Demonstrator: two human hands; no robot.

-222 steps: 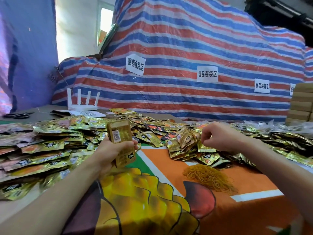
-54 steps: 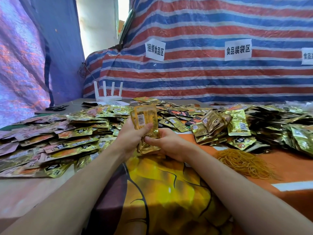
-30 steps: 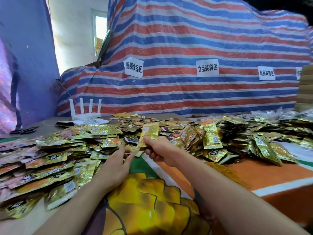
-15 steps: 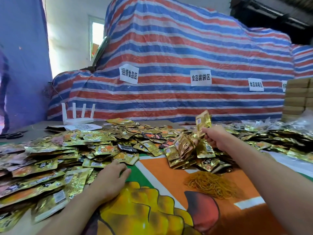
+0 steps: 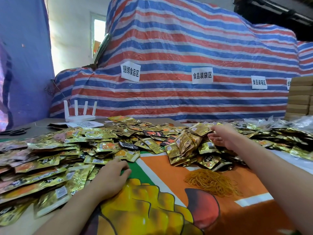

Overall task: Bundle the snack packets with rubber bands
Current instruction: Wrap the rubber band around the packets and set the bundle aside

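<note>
1. Red, white and blue striped tarpaulin (image 5: 186,53) fills the background, draped over something bulky, with white paper signs (image 5: 202,75) fixed to it.
2. An orange printed table cover (image 5: 159,168) lies in front of you, with a large yellow fruit picture at its near edge.
3. Gold foil snack packets (image 5: 50,160) are spread loose across the left and far side of the table, mostly flat and overlapping. A smaller heap (image 5: 184,145) sits right of centre.
4. A tangle of yellow rubber bands (image 5: 213,182) lies on the bare cover, just in front of that heap and apart from both hands.
5. Your left hand (image 5: 110,177) rests palm down at the edge of the loose packets. Its fingers are relaxed and slightly curved and hold nothing. The nearest packets lie just beyond its fingertips.
6. Your right hand (image 5: 221,138) reaches out beside the top of the heap, with fingers spread and nearly straight, gripping nothing. With both hands empty, you appear to be between bundles, at the gathering step. The next move calls for collecting several packets, squaring them in one hand, then drawing a single band from the tangle and stretching it round them.
7. A small gold stack (image 5: 200,129) lies tilted on top of the heap, right at your right fingertips. Whether they touch it, and whether it is already banded, cannot be told.
</note>
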